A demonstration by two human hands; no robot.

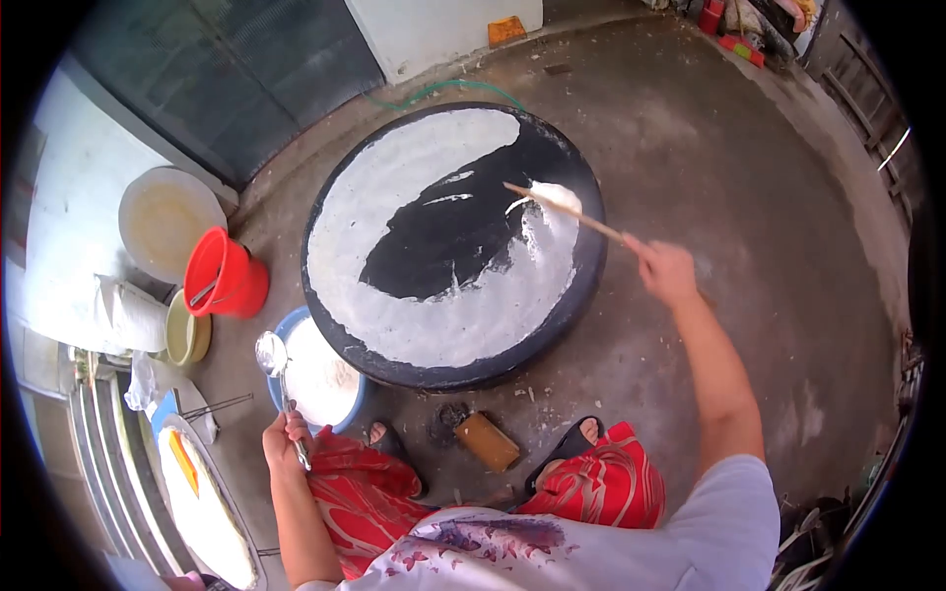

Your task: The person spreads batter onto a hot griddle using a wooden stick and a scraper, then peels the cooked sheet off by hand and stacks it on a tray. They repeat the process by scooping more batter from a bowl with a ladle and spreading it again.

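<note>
A large round black griddle (589, 258) is partly coated with white batter (394, 320), with a dark bare patch in its middle and upper right. My right hand (665, 268) grips a thin wooden stick (581, 219), whose far end lies over the griddle beside a thicker white mound of batter (557, 195). At the lower left, my left hand (286, 441) is closed around the handle of a metal ladle (272, 353). The ladle's bowl is over the left rim of a blue basin (359, 402) that holds white batter.
Left of the griddle stand a red bucket (241, 281), a yellowish bucket (187, 330) and a round tray (169, 222). A long white board (212, 522) with an orange strip lies at the lower left. A brown block (487, 441) sits between my feet.
</note>
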